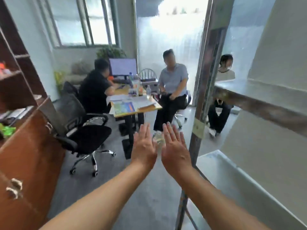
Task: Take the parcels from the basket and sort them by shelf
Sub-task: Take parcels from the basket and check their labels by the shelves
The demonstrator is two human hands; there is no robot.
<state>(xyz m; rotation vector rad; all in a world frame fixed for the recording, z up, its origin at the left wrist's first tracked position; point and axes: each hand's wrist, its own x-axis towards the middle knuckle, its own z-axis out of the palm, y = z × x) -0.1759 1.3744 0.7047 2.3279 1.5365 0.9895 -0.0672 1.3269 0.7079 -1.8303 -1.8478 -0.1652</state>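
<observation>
Just left of the grey metal shelving rack (249,171), reaches forward with both bare arms over the grey floor. Holds the left hand (143,150) and the right hand (174,151) side by side, backs toward the camera, close at the wrists and apart at the tips. Stretches the fingers (144,131) straight and flat, close together, gripping nothing. Shows no basket and no parcel anywhere around the rack, so cannot say where the task's things lie. Shows the rack's visible shelves without any parcel. Suggests, on that evidence, sorting not yet begun or a pause between parcels; cannot tell which. Calls, probably, for finding the basket first.
</observation>
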